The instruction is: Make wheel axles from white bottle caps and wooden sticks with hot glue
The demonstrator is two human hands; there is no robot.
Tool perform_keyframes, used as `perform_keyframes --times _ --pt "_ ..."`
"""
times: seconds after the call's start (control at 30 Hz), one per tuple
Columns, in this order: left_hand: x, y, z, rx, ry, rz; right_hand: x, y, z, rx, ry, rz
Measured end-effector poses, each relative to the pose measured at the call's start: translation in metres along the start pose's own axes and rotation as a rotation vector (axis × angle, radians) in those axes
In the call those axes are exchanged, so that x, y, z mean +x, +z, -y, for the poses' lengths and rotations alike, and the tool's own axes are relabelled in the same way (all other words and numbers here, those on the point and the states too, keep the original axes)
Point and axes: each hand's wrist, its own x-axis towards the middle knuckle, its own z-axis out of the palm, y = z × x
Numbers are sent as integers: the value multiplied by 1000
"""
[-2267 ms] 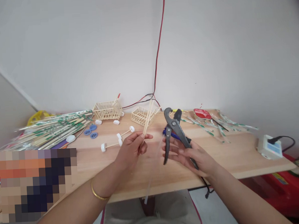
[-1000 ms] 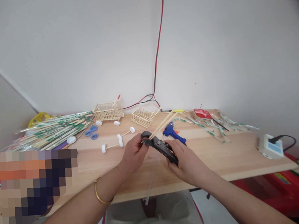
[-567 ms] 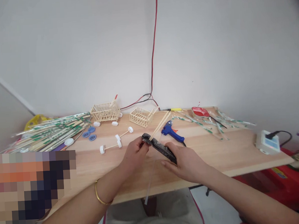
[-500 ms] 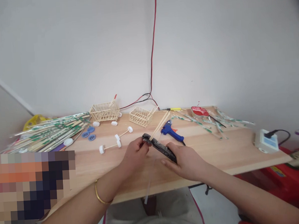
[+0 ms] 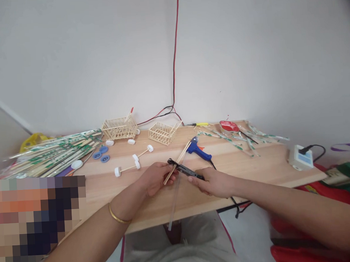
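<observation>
My left hand is closed round a small bundle of thin wooden sticks that slant up to the right over the wooden table. My right hand grips the handles of black cutting pliers. The pliers' jaws meet the sticks just beyond my left fingers. A clear glue stick lies on the table under my hands and juts past the front edge.
A blue glue gun lies just behind my hands. Two stick baskets, white wheels on axles, blue caps and a heap of wrapped chopsticks fill the left. Wrappers and a power adapter are at the right.
My right hand brought the pliers from upright down onto the sticks in my left hand. Both hands then sank closer to the table. The view shifted slightly right.
</observation>
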Motion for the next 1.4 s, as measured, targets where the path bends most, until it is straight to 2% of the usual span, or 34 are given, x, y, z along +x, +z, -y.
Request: perform_keyframes --times 0.17,0.37,0.63,0.8,1.07,1.17,1.33,1.4 --pt "-1 -1 1 40 11 -4 1 1 1 130 56 117" --pt "-3 0 -1 -12 11 -16 0 -3 9 110 104 112" --pt "-3 1 -1 -49 -14 -44 5 6 9 102 108 38" --pt "0 -2 -1 -10 -25 -31 8 7 7 179 161 99" --pt "-5 0 -6 150 9 3 6 9 8 224 168 142" --pt "-3 -1 -5 166 13 14 6 9 10 261 179 138" --pt "0 -2 -4 174 25 7 12 7 9 312 213 203" --pt "-1 -2 -5 171 33 19 13 6 9 311 212 177"
